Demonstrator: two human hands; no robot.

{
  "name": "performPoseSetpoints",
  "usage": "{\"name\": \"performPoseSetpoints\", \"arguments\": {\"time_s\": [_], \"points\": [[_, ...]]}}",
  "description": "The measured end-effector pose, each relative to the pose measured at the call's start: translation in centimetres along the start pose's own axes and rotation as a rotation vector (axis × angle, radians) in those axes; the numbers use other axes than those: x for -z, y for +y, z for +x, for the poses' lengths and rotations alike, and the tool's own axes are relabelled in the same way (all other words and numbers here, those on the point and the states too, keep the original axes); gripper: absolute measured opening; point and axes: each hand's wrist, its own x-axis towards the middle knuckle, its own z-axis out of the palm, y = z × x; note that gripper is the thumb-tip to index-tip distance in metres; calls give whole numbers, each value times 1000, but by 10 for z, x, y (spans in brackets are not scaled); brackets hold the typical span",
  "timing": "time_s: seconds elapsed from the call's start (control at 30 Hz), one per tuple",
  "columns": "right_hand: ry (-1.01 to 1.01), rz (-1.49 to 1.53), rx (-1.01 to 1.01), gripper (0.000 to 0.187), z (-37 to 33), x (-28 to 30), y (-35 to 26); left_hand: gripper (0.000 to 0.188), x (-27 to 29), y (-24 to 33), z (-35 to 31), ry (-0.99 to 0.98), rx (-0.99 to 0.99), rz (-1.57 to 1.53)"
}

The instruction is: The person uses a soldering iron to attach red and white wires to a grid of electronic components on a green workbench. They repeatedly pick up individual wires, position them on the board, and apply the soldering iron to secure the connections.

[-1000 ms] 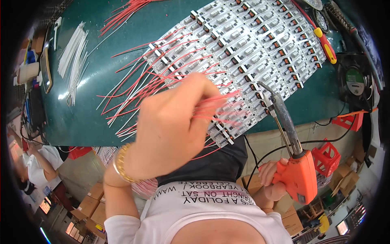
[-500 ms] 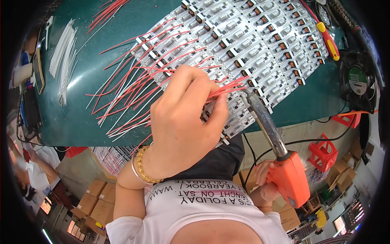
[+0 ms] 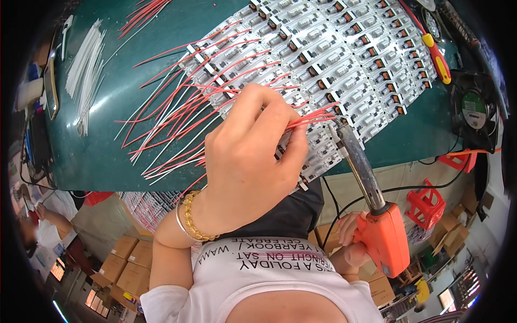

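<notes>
A small bunch of red wires (image 3: 315,117) is pinched between the thumb and fingers of my left hand (image 3: 250,156), their ends pointing right over the circuit boards (image 3: 344,70). My right hand (image 3: 351,239) grips an orange soldering gun (image 3: 383,237). Its metal barrel slants up to the left, and the tip is close to the wire ends at the boards' near edge; whether it touches is too small to tell. More red and white wires (image 3: 172,116) trail leftward from the panel. My left palm hides part of the boards below it.
White wires (image 3: 85,75) lie in a bundle on the green table (image 3: 124,161), with red wires (image 3: 142,16) at the far left. A yellow-red screwdriver (image 3: 439,59) and a black fan (image 3: 474,110) sit at the right. Red stools (image 3: 425,204) and cartons (image 3: 124,269) stand below.
My left hand has shifted slightly right with the red wires. The soldering gun's tip has also moved a little to the right, and the boards have slid slightly right.
</notes>
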Motion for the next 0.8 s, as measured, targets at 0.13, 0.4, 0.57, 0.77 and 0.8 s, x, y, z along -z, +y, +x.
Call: {"name": "performPoseSetpoints", "arguments": {"time_s": [0.13, 0.4, 0.57, 0.77, 0.8], "points": [[-29, 45, -26, 83, -1, 1, 3, 13, -5, -6, 0, 34, -62, -1], [-57, -70, 5, 85, -28, 19, 23, 13, -4, -7, 0, 48, -82, 17], [-43, 56, 59, 84, 5, -1, 0, 12, -6, -8, -2, 69, -95, 14], [-71, 239, 75, 79, 15, 0, -11, 12, 4, 1, -1, -39, -45, -49], [-86, 277, 63, 79, 18, -1, -14, 12, 2, 2, -3, -30, -39, -37]]}}
